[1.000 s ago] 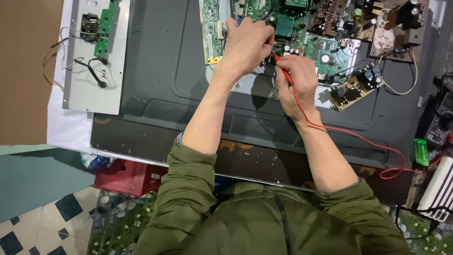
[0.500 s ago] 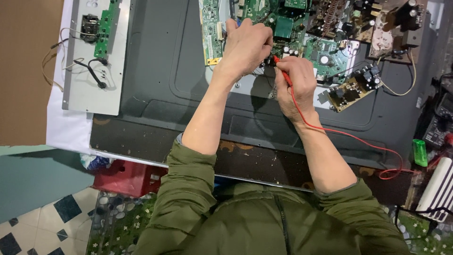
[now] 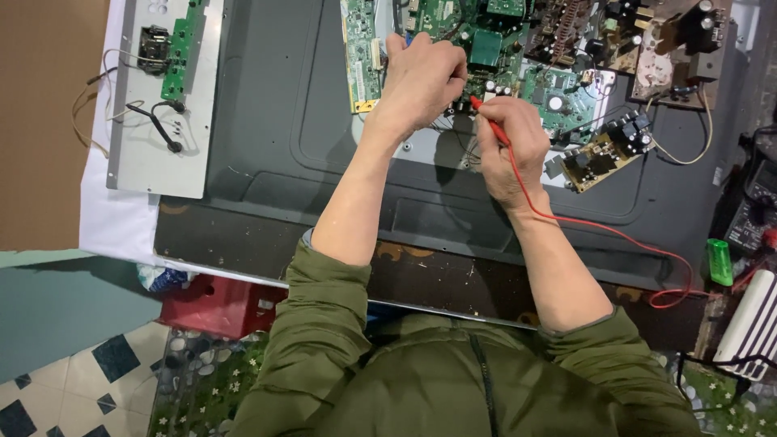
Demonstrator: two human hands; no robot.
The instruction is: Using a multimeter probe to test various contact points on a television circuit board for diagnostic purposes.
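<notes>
Red probe [image 3: 488,117] sits pinched in the right hand [image 3: 511,146], tip on the green circuit board [image 3: 486,44] atop the dark panel [image 3: 283,121], barely moved since a second ago; left hand [image 3: 421,77] stays closed beside it, contents hidden.

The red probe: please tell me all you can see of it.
The red probe is a thin red plastic stick, held like a pen in the right hand. Its tip, near the left hand, points at the green board. A red wire runs from it past the wrist, over the dark panel, and loops at the right.
</notes>
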